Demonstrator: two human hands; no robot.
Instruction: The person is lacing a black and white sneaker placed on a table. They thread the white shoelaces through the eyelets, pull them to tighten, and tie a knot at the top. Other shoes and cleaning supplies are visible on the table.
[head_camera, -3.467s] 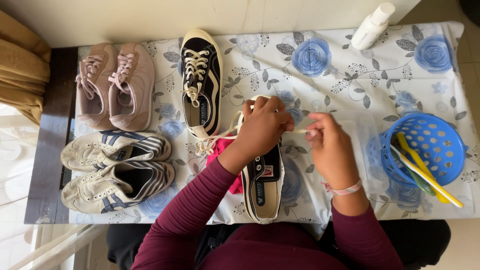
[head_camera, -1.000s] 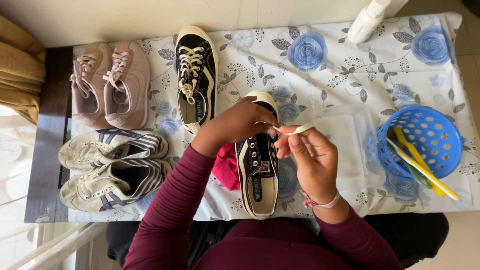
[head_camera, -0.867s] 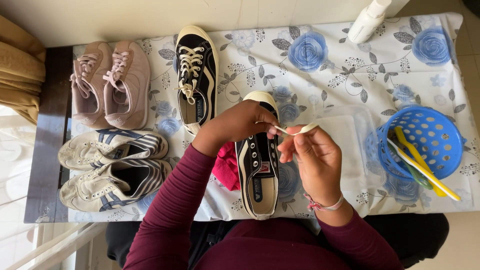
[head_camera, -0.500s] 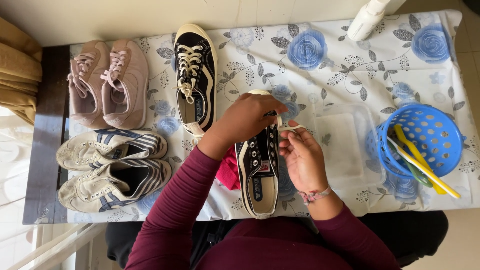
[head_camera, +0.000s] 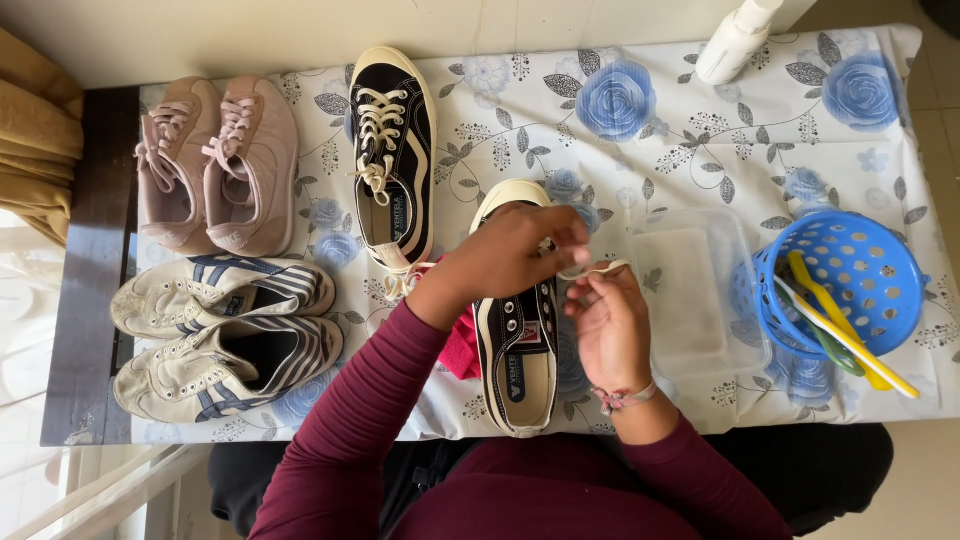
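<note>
The left hand (head_camera: 515, 250) and right hand (head_camera: 612, 325) each pinch the white shoelace (head_camera: 597, 268) above the unlaced black sneaker (head_camera: 518, 340), which lies near the table's front edge; bare floral cloth (head_camera: 640, 150) lies beyond; a clear tub (head_camera: 690, 290) sits beside a blue basket (head_camera: 850, 250) holding brushes (head_camera: 840, 330).

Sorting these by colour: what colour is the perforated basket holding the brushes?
Blue, seen in the head view: the basket.

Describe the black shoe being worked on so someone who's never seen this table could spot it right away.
On the floral tablecloth, near its front edge, lies the unlaced black sneaker under the left hand and beside the right hand. Unlike the laced black sneaker behind it, its eyelets are empty.
</note>
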